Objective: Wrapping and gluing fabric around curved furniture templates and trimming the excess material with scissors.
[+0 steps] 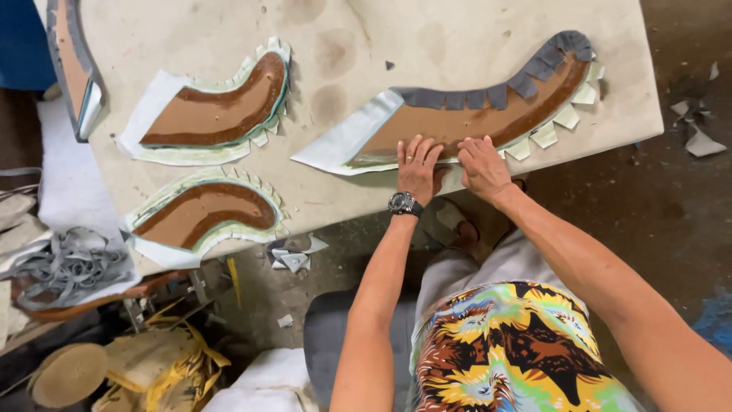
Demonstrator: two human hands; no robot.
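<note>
A long curved brown board piece [488, 118] lies on the worn table [229, 23], wrapped in pale fabric with notched tabs [550, 131] along its near edge and grey tabs [496, 95] folded over its far edge. My left hand [417, 165], with a black wristwatch, presses flat on the near edge of the piece. My right hand [480, 162] presses beside it, fingers on the pale fabric fold. Neither hand grips anything.
Two smaller curved brown pieces [221, 111] [206, 214] in pale fabric lie to the left. Another piece [72, 61] overhangs the table's left corner. Grey strips [69, 263] pile at the left. Fabric scraps [293, 253] litter the floor [671, 198].
</note>
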